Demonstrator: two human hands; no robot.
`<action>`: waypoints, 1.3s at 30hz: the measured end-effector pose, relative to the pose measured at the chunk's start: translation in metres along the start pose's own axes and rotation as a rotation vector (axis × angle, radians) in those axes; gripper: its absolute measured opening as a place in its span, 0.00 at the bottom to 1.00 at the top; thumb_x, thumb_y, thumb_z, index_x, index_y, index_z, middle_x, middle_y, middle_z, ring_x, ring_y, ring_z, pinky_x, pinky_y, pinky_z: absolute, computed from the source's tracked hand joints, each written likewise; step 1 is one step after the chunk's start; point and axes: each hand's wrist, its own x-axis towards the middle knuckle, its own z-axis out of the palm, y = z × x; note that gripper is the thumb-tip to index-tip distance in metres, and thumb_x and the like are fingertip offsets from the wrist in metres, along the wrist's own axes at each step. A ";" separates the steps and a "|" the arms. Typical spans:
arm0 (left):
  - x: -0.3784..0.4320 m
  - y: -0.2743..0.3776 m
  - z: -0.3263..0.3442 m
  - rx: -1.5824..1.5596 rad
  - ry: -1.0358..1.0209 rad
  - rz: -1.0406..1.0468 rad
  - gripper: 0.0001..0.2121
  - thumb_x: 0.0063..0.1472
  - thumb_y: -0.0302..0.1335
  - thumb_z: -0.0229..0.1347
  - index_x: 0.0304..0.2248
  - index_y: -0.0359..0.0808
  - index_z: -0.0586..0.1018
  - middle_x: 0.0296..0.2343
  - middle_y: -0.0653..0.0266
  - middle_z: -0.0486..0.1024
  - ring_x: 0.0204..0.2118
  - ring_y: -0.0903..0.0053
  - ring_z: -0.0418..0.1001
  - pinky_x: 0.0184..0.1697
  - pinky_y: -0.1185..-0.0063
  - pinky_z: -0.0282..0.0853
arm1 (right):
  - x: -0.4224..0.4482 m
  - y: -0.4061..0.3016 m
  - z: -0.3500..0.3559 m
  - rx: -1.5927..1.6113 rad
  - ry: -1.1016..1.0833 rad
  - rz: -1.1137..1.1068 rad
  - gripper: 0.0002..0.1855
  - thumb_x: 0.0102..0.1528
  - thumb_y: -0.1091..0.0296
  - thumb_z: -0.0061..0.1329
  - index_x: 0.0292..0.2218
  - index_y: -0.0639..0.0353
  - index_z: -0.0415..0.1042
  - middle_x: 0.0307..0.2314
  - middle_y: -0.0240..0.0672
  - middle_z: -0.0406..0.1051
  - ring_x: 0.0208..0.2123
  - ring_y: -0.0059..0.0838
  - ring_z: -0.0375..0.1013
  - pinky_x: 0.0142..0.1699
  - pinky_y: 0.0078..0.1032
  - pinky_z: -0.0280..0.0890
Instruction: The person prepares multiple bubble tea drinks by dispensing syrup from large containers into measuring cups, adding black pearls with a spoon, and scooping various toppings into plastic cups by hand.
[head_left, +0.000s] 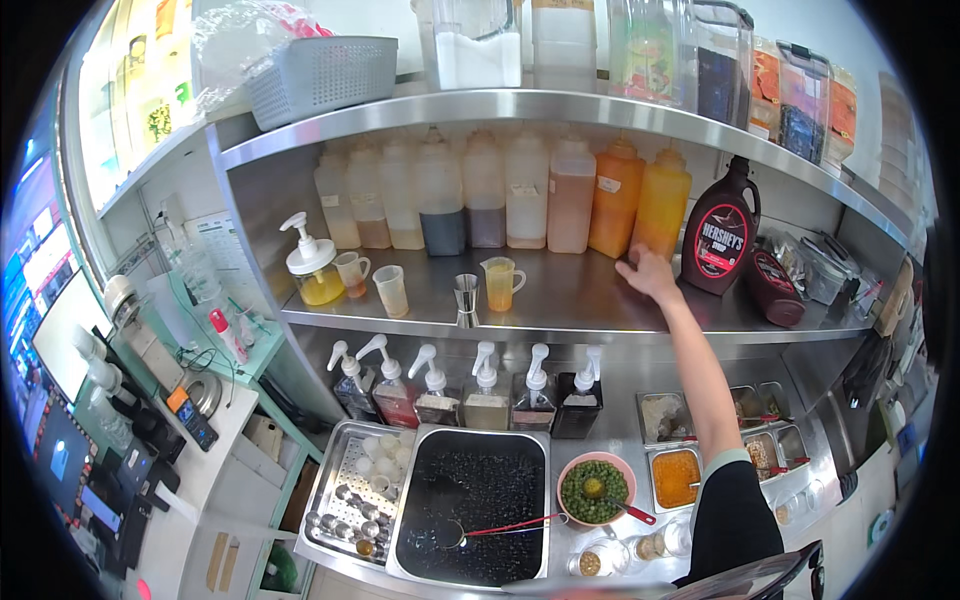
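My right hand (648, 271) reaches over the middle steel shelf, fingers apart, in front of the base of a yellow squeeze bottle (663, 202). Whether the fingertips touch the bottle cannot be made out. To its left leans an orange squeeze bottle (616, 202). A dark Hershey's syrup bottle (721, 229) stands upright on the other side of my hand, and a second syrup bottle (774, 289) lies tipped beside it. Farther left along the shelf are a small measuring jug (501, 285) with amber liquid and a steel jigger (466, 298). My left hand is out of view.
Below the shelf stand several pump bottles (486, 394). On the counter are a steel pan of dark pearls (480, 495) with a red-handled strainer, a pink bowl (564, 480) of green balls, and steel topping tins (675, 480). A grey basket (330, 75) sits on the top shelf.
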 end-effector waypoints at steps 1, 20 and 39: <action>-0.007 0.007 0.001 0.005 0.004 -0.002 0.26 0.50 0.38 0.54 0.45 0.30 0.63 0.41 0.51 0.65 0.42 0.68 0.65 0.42 0.76 0.62 | 0.008 0.004 0.000 0.061 -0.010 0.097 0.35 0.42 0.44 0.47 0.43 0.63 0.59 0.35 0.48 0.66 0.41 0.44 0.65 0.45 0.33 0.59; 0.065 0.210 -0.027 -0.352 0.546 0.609 0.10 0.52 0.22 0.50 0.35 0.34 0.72 0.23 0.68 0.71 0.24 0.87 0.66 0.26 0.86 0.62 | 0.001 -0.030 -0.026 0.801 0.297 -0.135 0.32 0.34 0.75 0.59 0.42 0.66 0.60 0.35 0.35 0.66 0.36 0.26 0.66 0.43 0.21 0.60; 0.110 0.514 0.128 0.210 0.895 0.997 0.18 0.45 0.36 0.53 0.39 0.43 0.71 0.35 0.65 0.64 0.37 0.64 0.60 0.35 0.68 0.54 | -0.349 0.059 -0.229 0.864 0.439 0.017 0.45 0.29 0.62 0.60 0.47 0.64 0.52 0.38 0.38 0.61 0.39 0.32 0.63 0.43 0.27 0.60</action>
